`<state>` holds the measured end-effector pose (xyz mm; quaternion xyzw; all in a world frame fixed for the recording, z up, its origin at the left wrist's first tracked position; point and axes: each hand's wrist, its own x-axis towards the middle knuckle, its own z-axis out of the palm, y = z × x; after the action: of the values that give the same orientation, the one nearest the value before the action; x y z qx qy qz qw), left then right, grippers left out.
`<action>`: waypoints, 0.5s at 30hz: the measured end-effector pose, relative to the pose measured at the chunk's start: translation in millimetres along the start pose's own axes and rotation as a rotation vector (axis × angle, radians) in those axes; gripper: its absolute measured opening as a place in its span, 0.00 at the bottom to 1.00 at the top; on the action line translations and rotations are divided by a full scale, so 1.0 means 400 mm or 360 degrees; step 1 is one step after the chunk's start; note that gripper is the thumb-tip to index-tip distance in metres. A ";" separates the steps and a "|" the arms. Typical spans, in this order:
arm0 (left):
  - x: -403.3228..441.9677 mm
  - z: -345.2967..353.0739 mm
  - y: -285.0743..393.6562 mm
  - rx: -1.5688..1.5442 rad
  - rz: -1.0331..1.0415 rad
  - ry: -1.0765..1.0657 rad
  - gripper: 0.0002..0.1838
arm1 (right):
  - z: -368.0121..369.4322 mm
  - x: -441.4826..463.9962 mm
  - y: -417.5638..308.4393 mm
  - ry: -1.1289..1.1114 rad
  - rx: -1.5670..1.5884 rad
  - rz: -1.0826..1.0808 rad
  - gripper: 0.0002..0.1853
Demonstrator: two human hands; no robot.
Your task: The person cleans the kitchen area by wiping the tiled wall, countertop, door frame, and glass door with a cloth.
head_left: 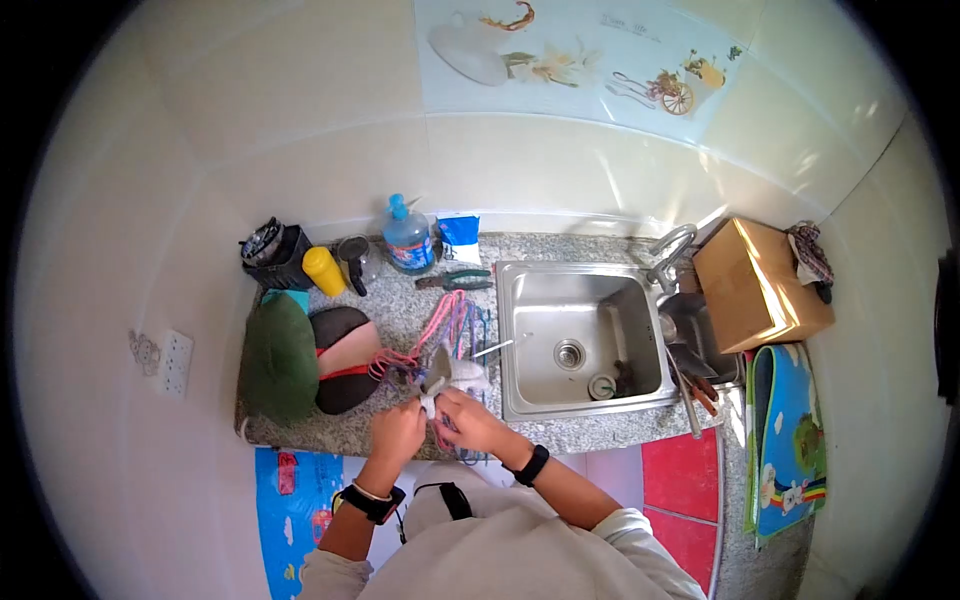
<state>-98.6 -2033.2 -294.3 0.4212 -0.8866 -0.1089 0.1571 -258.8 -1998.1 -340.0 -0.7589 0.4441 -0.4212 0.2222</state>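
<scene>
My left hand (399, 430) and my right hand (472, 421) meet at the counter's front edge. Both have their fingers closed on a whitish piece of fabric (464, 375); its exact kind does not show. Pink cords (437, 318) and purple and blue ones lie beyond it on the counter, some trailing down beside my fingers. A thin white stick-like piece (493, 348) juts from the fabric's side toward the sink. Left of my hands rests a black, red and beige item (346, 362), against a dark green rounded one (281, 358).
Green-handled pliers (455, 281) lie behind the cords. At the back stand a blue-capped bottle (408, 240), a blue-and-white packet (460, 238), a yellow container (323, 270) and a black bin (277, 258). Right are a steel sink (510, 385), faucet (672, 250), cardboard box (757, 285) and folded mat (790, 440).
</scene>
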 end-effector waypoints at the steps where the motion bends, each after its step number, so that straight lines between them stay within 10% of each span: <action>1: -0.003 0.028 -0.026 0.0011 0.0002 -0.0042 0.06 | -0.003 -0.006 0.002 -0.0054 -0.0005 0.0086 0.15; 15: -0.004 -0.080 -0.185 -0.0195 0.0113 -0.0296 0.07 | -0.079 -0.077 0.350 -0.0183 -0.0891 0.0524 0.12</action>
<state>-33.2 -2079.8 -288.9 0.3673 -0.9034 -0.1957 0.1033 -361.2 -2041.3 -435.7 -0.7311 0.6461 -0.1976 0.0948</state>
